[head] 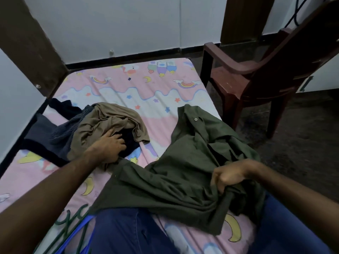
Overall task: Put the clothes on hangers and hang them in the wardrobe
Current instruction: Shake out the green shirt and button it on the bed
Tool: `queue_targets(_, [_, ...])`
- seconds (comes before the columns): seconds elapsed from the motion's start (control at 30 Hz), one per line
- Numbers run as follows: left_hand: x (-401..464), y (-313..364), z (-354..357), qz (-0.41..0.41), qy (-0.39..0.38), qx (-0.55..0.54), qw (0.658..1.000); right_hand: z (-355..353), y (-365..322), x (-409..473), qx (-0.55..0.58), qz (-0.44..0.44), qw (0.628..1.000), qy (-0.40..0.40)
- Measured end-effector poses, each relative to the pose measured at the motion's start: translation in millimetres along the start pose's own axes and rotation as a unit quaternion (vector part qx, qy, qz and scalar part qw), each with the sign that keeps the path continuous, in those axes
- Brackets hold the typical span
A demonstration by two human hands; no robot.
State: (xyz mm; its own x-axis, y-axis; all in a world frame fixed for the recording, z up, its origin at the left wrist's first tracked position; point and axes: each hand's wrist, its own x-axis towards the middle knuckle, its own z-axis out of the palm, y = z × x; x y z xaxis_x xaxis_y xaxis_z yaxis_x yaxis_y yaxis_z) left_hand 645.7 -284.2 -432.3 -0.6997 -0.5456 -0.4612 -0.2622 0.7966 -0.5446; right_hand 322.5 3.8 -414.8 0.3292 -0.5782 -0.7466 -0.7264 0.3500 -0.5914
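left hand fingertips hidden in clothes pile

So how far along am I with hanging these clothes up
Nothing looks hung yet; no wardrobe is in view. In hand: your right hand grips the green shirt, which is not on a hanger, while your left hand rests on the pile of brown and dark clothes. Left: that whole pile on the bed, plus fetching the hangers by your leg.
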Motion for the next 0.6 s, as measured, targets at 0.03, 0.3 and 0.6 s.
queue_targets(0.03, [4.8,4.2,-5.6,0.004,-0.011,-0.006,1.000,-0.5,-2.5,1.5,-0.046,0.020,0.999,-0.010])
queue_targets(0.3, [-1.7,25.1,1.5,0.129,-0.040,-0.058,0.989,62.1,-75.4,102.0,-0.188,-0.108,0.930,0.298])
queue_targets(0.6, [-19.3,19.7,25.2,0.063,0.006,-0.048,0.997,31.9,-49.6,46.1,-0.147,-0.192,0.967,0.079])
